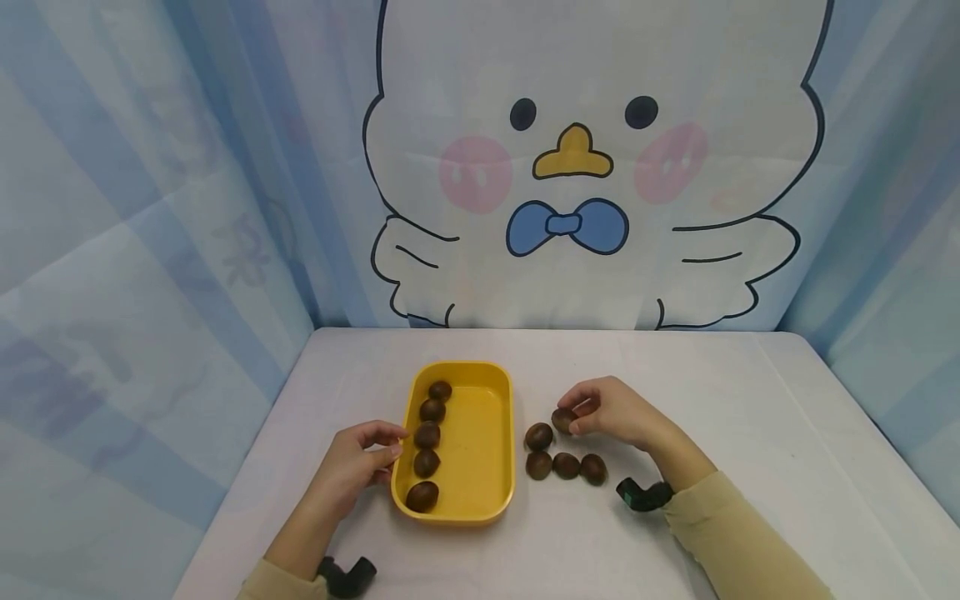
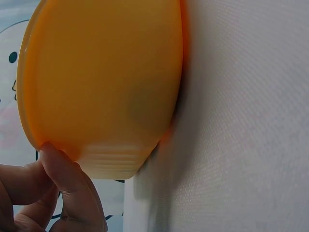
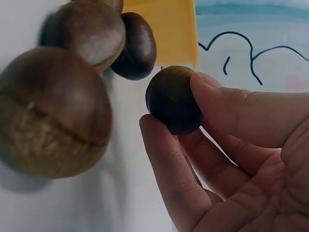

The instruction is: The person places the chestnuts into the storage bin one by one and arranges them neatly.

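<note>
Tan cloth sleeves (image 1: pixel 742 537) come in from the near side, one to each side of the yellow tray, and dark wrist-worn devices (image 1: pixel 643 497) sit at the cuffs. Under everything runs a bench (image 1: pixel 570 554) covered in white fabric. Left of the yellow tray (image 1: pixel 472 450), the left hand (image 1: pixel 358 458) has its thumb and fingers drawn close together, holding the tray's left rim. Inside the tray, five brown chestnuts (image 1: pixel 427 435) stand in a line along its left wall, from the near end to the far end. Just right of the tray, three loose chestnuts (image 1: pixel 566 466) form a short row, with a single chestnut (image 1: pixel 538 437) touching the tray-side end of it on the far side. Beyond that row, still right of the tray, the right hand (image 1: pixel 611 412) pinches one dark chestnut (image 3: pixel 171 100) between its thumb and fingertips. Farthest off, behind the tray, hangs a pale blue curtain (image 1: pixel 337 167) printed with a big white bird (image 1: pixel 573 75) wearing a blue bow tie (image 1: pixel 564 224).
</note>
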A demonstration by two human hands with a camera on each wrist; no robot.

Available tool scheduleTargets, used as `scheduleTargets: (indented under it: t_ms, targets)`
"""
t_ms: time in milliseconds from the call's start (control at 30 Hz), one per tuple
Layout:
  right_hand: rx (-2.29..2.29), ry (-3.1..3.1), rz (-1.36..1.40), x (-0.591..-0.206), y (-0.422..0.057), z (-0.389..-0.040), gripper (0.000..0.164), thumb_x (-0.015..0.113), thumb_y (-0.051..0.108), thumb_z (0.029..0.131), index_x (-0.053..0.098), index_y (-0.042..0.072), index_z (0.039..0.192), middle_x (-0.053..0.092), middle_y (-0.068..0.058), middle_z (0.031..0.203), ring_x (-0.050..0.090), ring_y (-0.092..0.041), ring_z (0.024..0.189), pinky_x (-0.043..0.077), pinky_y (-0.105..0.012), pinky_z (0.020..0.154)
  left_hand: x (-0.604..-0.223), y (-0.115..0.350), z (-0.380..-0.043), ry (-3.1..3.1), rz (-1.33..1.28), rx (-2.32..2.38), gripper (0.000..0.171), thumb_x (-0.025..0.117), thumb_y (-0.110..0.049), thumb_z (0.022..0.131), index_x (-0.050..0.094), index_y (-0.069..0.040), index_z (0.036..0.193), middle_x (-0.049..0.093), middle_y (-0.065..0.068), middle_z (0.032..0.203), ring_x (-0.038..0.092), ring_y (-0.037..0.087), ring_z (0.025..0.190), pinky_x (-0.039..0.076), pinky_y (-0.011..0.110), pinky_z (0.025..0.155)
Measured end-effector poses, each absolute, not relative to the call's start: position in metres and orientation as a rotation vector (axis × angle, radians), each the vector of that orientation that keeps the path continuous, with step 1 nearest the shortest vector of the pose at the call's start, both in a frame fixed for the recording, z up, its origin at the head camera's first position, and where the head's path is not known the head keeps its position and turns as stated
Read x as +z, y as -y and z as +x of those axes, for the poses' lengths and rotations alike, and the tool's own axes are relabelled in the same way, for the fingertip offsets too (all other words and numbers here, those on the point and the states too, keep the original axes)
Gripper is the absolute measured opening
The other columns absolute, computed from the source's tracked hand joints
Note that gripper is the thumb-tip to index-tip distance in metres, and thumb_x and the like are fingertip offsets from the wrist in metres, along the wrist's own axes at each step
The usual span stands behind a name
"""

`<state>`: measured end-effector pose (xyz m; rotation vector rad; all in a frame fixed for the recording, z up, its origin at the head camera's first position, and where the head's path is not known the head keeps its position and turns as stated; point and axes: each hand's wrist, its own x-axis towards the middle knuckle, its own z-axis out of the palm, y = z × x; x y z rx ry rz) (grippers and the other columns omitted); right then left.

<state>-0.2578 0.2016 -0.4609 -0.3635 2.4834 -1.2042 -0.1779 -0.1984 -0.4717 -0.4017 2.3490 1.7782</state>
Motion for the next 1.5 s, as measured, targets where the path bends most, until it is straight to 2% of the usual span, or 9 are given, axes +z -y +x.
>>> scheduleTargets:
  t_ms: [700, 1500]
  targets:
    - [-1.289, -2.476, -0.427, -0.430, -0.167, -0.271, 0.028, 0.081, 0.014, 0.093, 0.078, 0.019, 0.121, 0.078, -0.002, 0.121, 0.071, -0.024, 0.114, 0.057, -0.053, 0.108, -0.470, 0.198, -0.176, -2.359, -0.376, 1.778, 0.023, 0.069, 0.000, 0.099, 0.077, -0.004, 0.120, 0.065, 0.009, 0.106, 0.061, 0.020, 0.080, 0.061, 0.029, 0.066]
    - [-1.409, -2.381, -0.489, -0.416, -0.113, -0.280, 0.030, 0.080, 0.007, 0.094, 0.079, 0.017, 0.122, 0.079, -0.003, 0.123, 0.073, -0.021, 0.110, 0.061, -0.045, 0.106, -0.471, 0.197, -0.177, -2.357, -0.398, 1.774, 0.024, 0.069, 0.000, 0.099, 0.077, -0.004, 0.121, 0.066, 0.010, 0.108, 0.063, 0.019, 0.080, 0.062, 0.029, 0.066]
